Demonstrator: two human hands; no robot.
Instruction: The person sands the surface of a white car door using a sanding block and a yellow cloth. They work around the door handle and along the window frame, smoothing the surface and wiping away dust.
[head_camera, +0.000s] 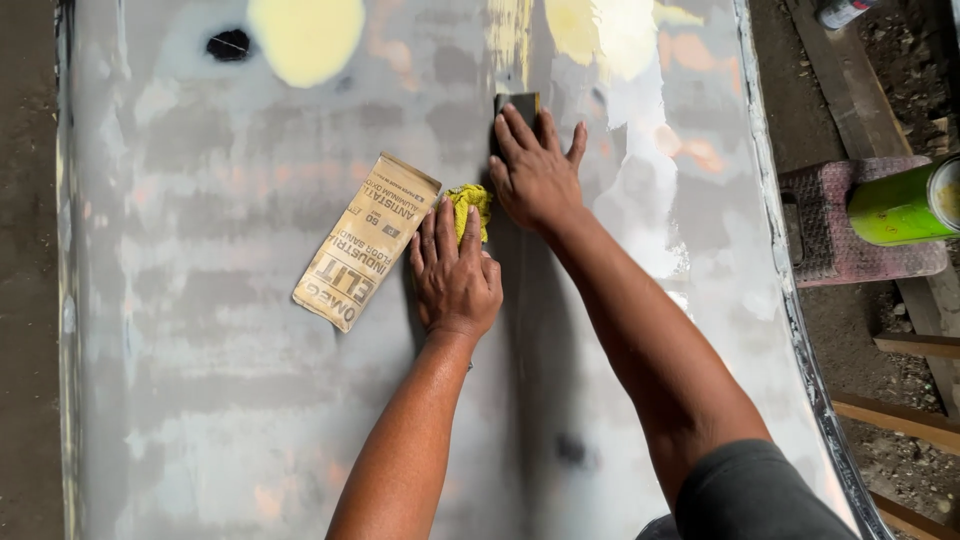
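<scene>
With our right hand (535, 170) flat on the dark rectangular sanding block (520, 104) near the grey primed metal panel's (200, 380) far edge & left hand (455, 275) pressing the crumpled yellow rag (470, 207) mid-panel, uneven pressure could gouge filler, or an elbow could knock the loose tan sandpaper sheet (365, 240) off.

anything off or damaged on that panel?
Yes. The grey panel is patchy, with yellow filler blotches and a dark hole-like spot near the top. A sandpaper sheet lies askew beside the left hand.
</scene>
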